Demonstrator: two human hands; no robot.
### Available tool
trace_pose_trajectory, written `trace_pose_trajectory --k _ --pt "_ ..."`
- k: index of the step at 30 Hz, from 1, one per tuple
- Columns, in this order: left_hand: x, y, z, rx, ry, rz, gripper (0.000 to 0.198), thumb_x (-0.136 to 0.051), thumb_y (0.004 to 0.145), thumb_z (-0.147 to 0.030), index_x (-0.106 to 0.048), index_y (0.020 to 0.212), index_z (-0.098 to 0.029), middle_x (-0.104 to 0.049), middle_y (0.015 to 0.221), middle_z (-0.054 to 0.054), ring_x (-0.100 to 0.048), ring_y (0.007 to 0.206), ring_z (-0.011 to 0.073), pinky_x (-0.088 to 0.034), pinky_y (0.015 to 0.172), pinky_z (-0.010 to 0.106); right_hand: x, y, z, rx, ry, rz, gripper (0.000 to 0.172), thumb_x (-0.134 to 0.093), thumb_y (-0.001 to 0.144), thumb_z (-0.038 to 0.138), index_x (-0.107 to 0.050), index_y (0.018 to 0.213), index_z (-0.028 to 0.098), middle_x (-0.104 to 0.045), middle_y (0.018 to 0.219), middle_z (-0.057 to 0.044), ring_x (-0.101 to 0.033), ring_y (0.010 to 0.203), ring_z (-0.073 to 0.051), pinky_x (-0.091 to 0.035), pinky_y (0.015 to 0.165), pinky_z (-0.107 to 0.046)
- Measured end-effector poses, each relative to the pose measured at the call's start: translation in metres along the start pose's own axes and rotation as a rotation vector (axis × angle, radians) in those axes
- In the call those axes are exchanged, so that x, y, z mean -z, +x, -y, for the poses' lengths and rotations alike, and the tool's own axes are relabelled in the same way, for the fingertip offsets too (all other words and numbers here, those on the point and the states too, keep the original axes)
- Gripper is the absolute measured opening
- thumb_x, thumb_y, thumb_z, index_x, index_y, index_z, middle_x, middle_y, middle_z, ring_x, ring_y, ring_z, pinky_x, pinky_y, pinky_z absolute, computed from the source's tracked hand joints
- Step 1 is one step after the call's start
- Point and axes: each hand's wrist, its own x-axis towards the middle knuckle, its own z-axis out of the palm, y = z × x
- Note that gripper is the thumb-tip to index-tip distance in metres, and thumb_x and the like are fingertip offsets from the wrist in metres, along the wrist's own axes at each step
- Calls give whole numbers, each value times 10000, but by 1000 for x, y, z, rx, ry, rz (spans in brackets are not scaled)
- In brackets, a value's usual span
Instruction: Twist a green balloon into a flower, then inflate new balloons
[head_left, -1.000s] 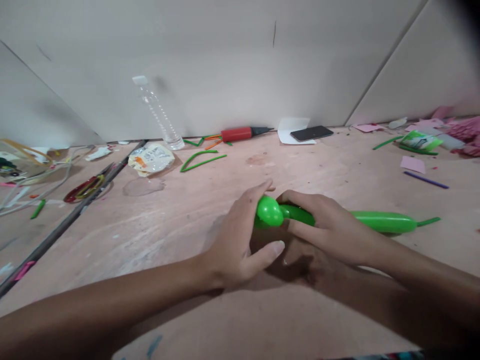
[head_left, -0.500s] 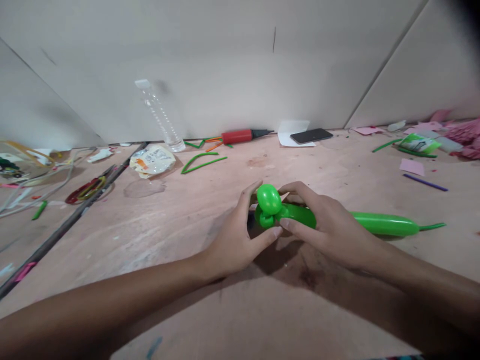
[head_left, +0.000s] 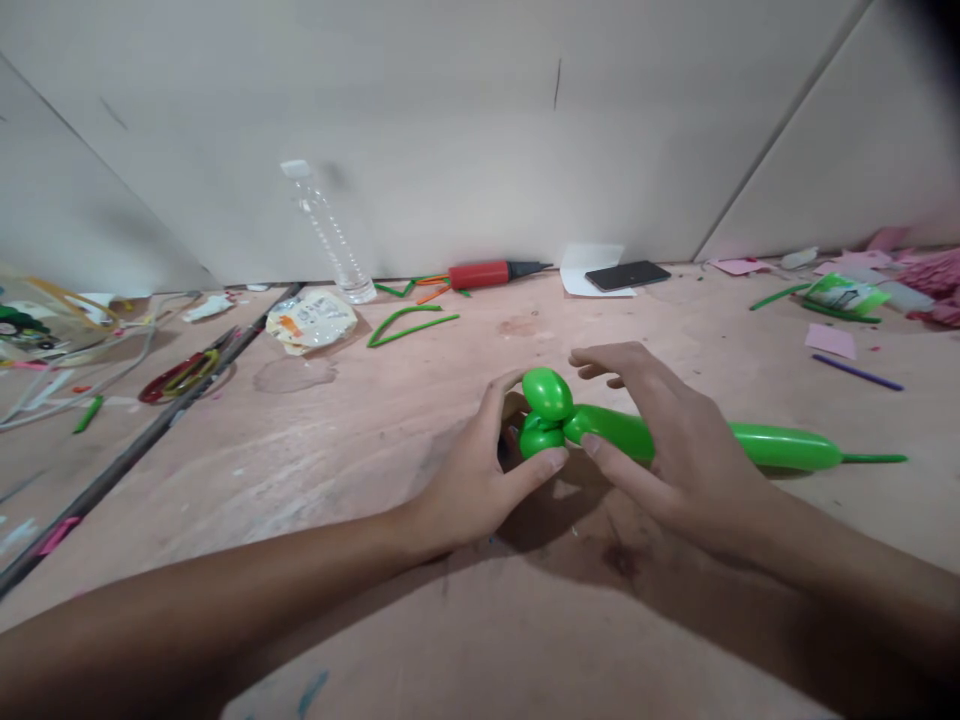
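- While a bottle, red pump and phone line the wall, the green balloon stretches over the counter.
- Left hand — curled around its twisted bubbles.
- Right hand — spread, thumb against the long section.

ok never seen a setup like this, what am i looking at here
There's no machine, just a person's two bare hands, seen by a camera worn on the head, looking forward and down at a table. The left hand cups the twisted, bubbled end of a long green balloon. The right hand is spread open over its longer part, fingers raised. Farther back, along the wall, are a clear bottle, a red pump-like tool and a dark phone.
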Motion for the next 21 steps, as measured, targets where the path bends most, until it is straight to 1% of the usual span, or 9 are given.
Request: trace_pose_trajectory --k 2,3,6,7,9,12,18,21 --pt "0 -1 -1 5 -46 -5 590 -690 929 -316 -344 1405 -272 -540 1438 72 -504 1327 210 -392 1096 361 3 2 1 20 -78 3 449 -607 872 271 -516 1300 171 -637 1260 -146 -615 1156 -312 -508 941 -470" --pt "0 -1 0 8 -73 -11 560 -694 926 -313 -349 1366 -270 -564 1399 73 -535 1281 206 -407 1071 363 6 3 2 10 -119 37 410 -620 869 292 -547 1255 176 -669 1198 -136 -640 1092 -316 -513 900 -470" --pt "0 -2 1 -1 -134 -48 429 -706 914 -301 -369 1177 -261 -619 1221 42 -587 1121 184 -437 975 347 13 5 5 -68 -162 209 295 -646 873 340 -617 1141 220 -737 1017 -66 -690 891 -291 -508 753 -415" --pt "1 -3 2 -16 -133 -62 390 -706 913 -301 -382 1125 -255 -610 1167 28 -579 1089 177 -434 957 338 14 6 6 -94 -149 252 264 -643 882 348 -629 1121 236 -746 978 -43 -696 852 -276 -498 719 -391" --pt "1 -3 3 -43 -106 -62 289 -684 927 -316 -441 1060 -235 -565 1075 11 -548 1039 166 -423 934 318 17 7 7 -137 -107 293 228 -625 904 352 -640 1111 258 -752 957 -16 -702 827 -252 -481 686 -356" --pt "1 -3 4 -47 -91 -41 183 -633 959 -343 -529 1027 -208 -518 1002 9 -513 978 162 -417 898 303 16 7 8 -155 -67 298 228 -618 911 341 -638 1121 255 -751 984 -17 -697 835 -239 -475 687 -339" --pt "1 0 4 -8 -137 -87 135 -623 957 -315 -620 985 -183 -575 1014 33 -554 999 189 -436 898 316 5 1 6 -119 4 250 178 -627 899 283 -619 1068 229 -737 995 -29 -676 827 -220 -471 697 -335" --pt "1 3 6 -9 -234 -107 89 -654 924 -277 -640 907 -190 -584 972 22 -571 959 184 -453 854 306 1 -2 5 -141 61 217 193 -635 895 279 -613 1081 232 -737 979 -32 -674 817 -222 -479 692 -338"
